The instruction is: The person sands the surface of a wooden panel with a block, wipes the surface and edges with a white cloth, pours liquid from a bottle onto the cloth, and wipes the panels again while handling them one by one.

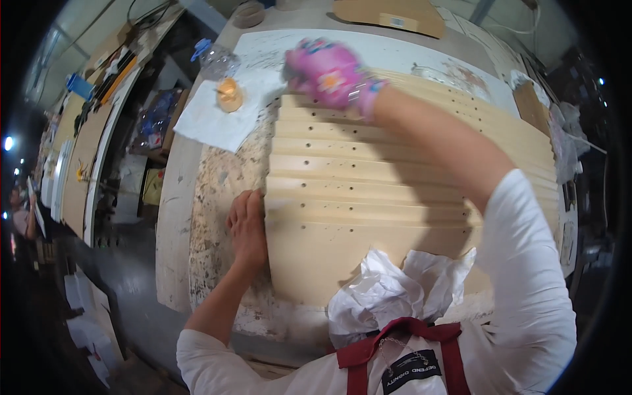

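Note:
Several pale wooden boards (pixel 322 257) with small drilled holes lie side by side in front of me, stepped like slats. My left hand (pixel 247 227) is bare and rests against their left edge, fingers extended and holding nothing. At the far left corner of the boards is my right hand (pixel 326 72), in a pink flowered glove. Motion smears its fingers, so whether it holds anything is hidden. Left of that glove, a peach-coloured lump (pixel 230 96) sits on a white cloth (pixel 214 125), beside a clear plastic bottle (pixel 219 62) with a blue cap.
The boards lie on a stained worktable (pixel 217 263). Crumpled white paper (pixel 382 289) lies at their near edge, against my apron. Cardboard (pixel 392 16) is at the back. A shelf with tools (pixel 118 76) stands to the left, and plastic bags (pixel 566 141) hang at the right.

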